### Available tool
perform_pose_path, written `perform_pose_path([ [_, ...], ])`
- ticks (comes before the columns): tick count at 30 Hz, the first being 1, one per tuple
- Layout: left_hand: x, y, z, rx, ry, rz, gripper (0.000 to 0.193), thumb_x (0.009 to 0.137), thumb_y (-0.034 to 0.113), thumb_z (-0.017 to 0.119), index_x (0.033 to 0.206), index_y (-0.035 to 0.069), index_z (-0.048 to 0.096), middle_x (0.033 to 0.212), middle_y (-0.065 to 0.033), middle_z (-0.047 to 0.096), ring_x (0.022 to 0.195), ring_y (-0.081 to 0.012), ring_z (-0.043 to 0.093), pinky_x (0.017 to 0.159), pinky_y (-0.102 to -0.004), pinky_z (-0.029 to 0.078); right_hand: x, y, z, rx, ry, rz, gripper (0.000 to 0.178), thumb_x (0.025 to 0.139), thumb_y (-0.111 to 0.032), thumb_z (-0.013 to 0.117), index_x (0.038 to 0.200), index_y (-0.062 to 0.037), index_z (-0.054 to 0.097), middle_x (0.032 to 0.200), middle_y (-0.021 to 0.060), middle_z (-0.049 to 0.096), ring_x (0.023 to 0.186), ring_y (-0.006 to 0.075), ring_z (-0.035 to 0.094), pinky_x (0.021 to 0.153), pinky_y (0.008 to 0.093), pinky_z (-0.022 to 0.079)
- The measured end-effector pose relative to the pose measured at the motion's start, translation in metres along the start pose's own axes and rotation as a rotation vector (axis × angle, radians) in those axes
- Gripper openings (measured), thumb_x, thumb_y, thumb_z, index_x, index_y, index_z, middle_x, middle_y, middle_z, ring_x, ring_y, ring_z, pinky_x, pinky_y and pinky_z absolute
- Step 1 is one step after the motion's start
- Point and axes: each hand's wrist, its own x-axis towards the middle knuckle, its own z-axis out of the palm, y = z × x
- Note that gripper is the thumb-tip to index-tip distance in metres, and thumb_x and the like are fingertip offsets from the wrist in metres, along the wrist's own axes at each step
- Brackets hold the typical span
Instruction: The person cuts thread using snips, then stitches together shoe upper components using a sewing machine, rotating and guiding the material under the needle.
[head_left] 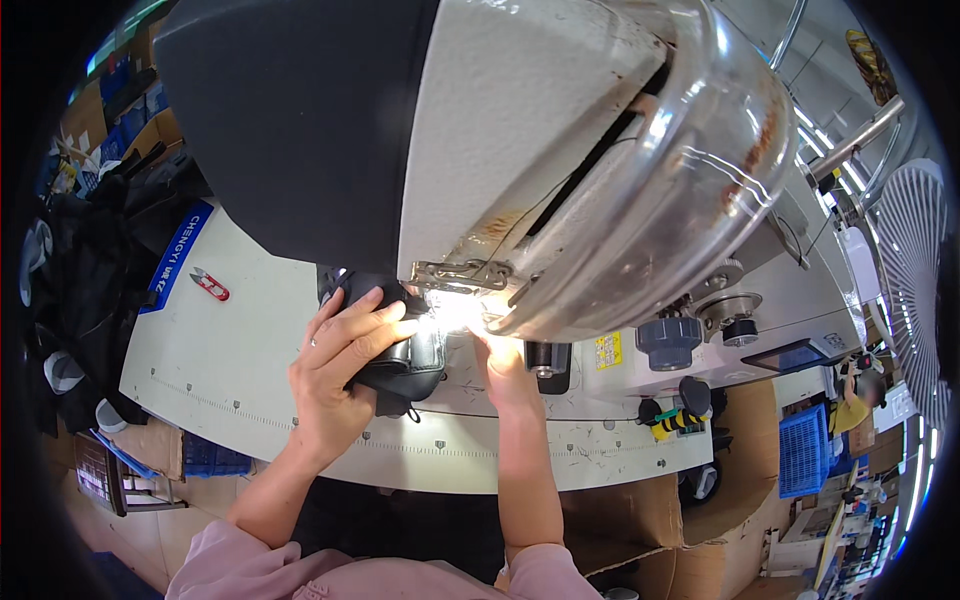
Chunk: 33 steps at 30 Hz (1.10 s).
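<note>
A black leather-like piece (pixel 408 372), thick and rounded with a small loop at its lower edge, lies on the table of a sewing machine (pixel 590 190). My left hand (pixel 345 340), with a ring on one finger, grips it from the left, fingers bent over its top. At the piece's right side, my right hand (pixel 505 370) reaches up to the needle area under the machine head. Bright lamp glare and the machine head hide its fingertips, so what they touch cannot be made out. Glare also covers the stitching spot.
Red-handled thread snips (pixel 210 284) lie on the pale table (pixel 250 375) at left, near a blue strip (pixel 180 255). Black material (pixel 85 300) is heaped beyond the left edge. At right are a dark knob (pixel 668 345), a cardboard box (pixel 745 460), a blue crate (pixel 803 450) and a fan (pixel 915 290).
</note>
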Motion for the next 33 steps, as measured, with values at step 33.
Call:
perform_pose_path([
  [33,0.027,-0.025,0.002,-0.190,0.014,0.112,0.044,0.055,-0.014,0.061,0.093,0.005,0.073,0.096,-0.0048,0.071,0.085,-0.0211,0.065,0.082,-0.0318,0.046,0.016,-0.124,0.027,0.180,-0.307,0.129,0.047,0.076,0.001,0.078,0.119,0.0005,0.057,0.111,0.0082,0.063,0.099,0.0167,0.061,0.086,0.0302,0.053],
])
